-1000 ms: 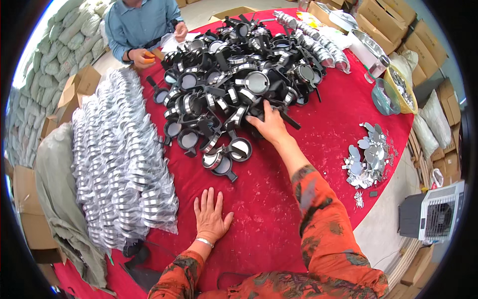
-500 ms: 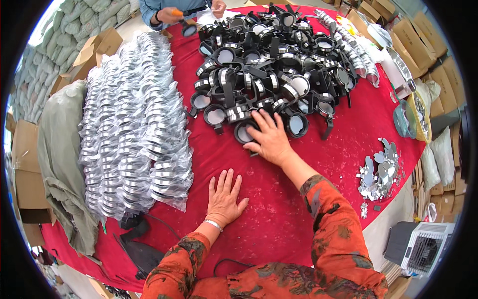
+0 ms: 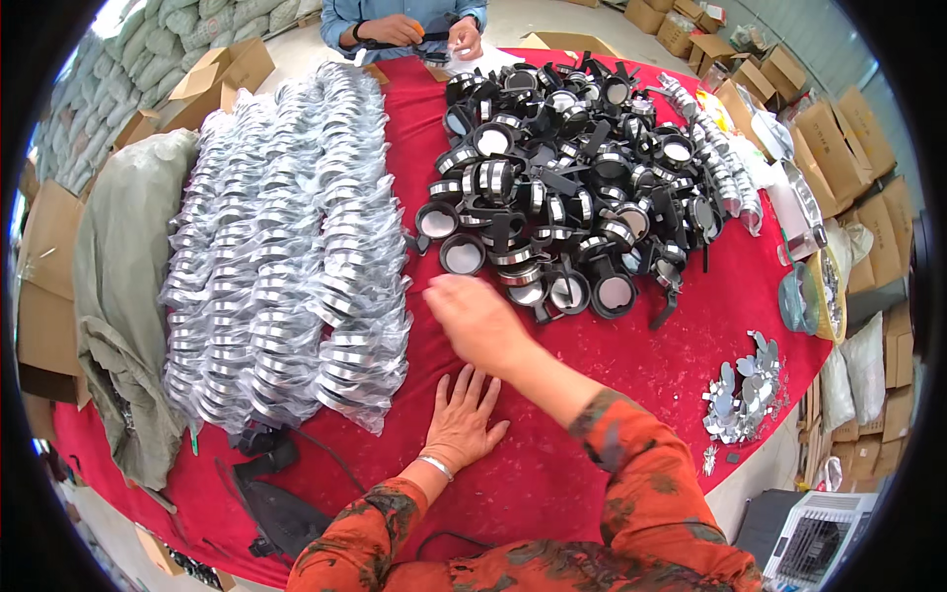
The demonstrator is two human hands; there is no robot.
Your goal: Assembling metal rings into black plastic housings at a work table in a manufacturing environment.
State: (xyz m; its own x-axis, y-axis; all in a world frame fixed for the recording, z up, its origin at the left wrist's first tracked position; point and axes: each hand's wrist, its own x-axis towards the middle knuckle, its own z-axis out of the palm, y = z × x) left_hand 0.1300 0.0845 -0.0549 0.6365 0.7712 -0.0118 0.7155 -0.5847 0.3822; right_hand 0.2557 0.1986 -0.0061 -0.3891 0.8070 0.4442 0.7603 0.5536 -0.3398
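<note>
My left hand (image 3: 462,422) lies flat on the red cloth (image 3: 562,444), its fingers spread and nothing in it. Above it, my right hand (image 3: 480,324) hovers between the plastic-wrapped rows and the black pile. Its fingers bend downward and are smeared, so I cannot see whether they hold anything. Just beyond them sits a round black-rimmed piece (image 3: 462,255) with a pale disc face. It lies at the near left edge of a big heap of similar round pieces (image 3: 582,183), which have silver bands and black arms.
Long rows of silver rings in clear plastic (image 3: 286,266) fill the left side. Loose flat metal discs (image 3: 745,390) lie at the right. Across the table, a co-worker's hand (image 3: 400,30) holds an orange-handled tool. A black cloth-like item (image 3: 286,508) lies near left, beside a green sack (image 3: 128,266).
My right hand has left the pile's near edge and moved left, its fingers curling. My left hand stays on the cloth. The view has shifted, and the co-worker's hands have come together.
</note>
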